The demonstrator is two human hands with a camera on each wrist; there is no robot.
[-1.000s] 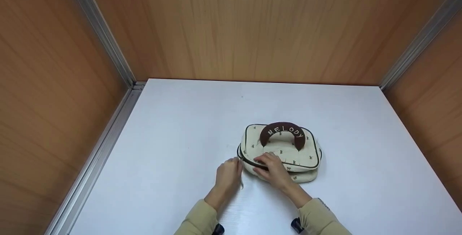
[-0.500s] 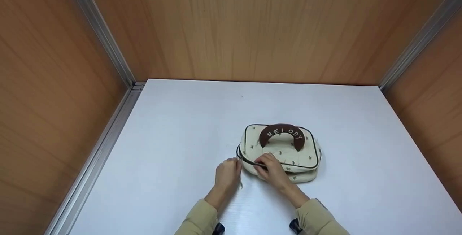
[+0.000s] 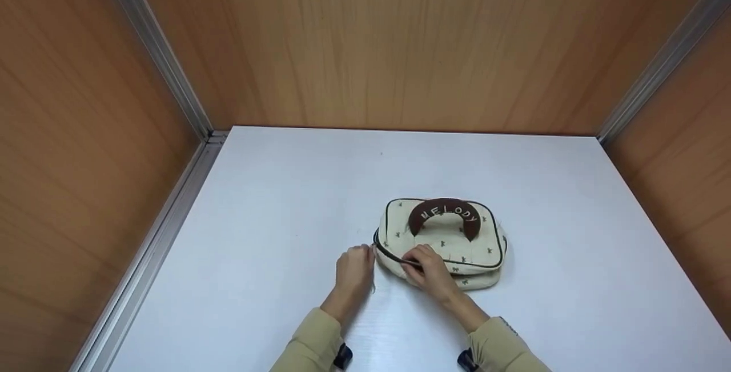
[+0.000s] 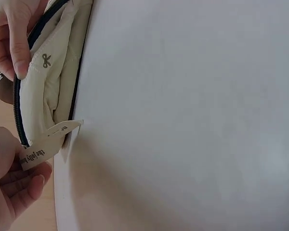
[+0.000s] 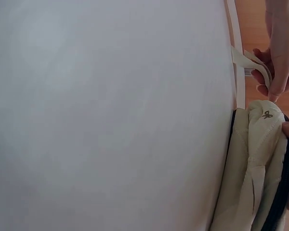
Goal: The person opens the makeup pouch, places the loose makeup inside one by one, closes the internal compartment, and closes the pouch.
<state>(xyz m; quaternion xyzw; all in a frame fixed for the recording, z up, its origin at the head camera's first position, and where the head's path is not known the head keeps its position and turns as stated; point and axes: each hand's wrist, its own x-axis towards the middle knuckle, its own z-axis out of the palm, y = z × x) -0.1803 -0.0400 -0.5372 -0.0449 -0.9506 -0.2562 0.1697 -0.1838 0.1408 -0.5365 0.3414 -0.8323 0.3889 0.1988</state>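
A cream quilted pouch (image 3: 394, 220) with small bow motifs, dark piping and a brown handle (image 3: 422, 212) lettered MELODY lies on the white table. At its left front corner my left hand (image 3: 354, 269) pinches a printed fabric ribbon (image 4: 43, 151) by the end of the dark zipper (image 4: 19, 113). My right hand (image 3: 433, 272) grips the pouch's front edge along the zipper, thumb below and fingers above. In the right wrist view, the ribbon (image 5: 250, 62) hangs in loose tails from the left hand (image 5: 284, 53). Whether the zipper slider is between the left fingers is hidden.
The white tabletop (image 3: 285, 189) extends around the pouch. Wood-grain panels (image 3: 365, 46) stand at the back and both sides, with metal rails (image 3: 165, 58) at the corners. Dark wrist bands (image 3: 342, 356) show by the beige sleeves (image 3: 311, 340).
My left hand has shifted slightly left and away from me, with the ribbon still pinched. My right hand keeps its grip on the pouch edge, nearly in place.
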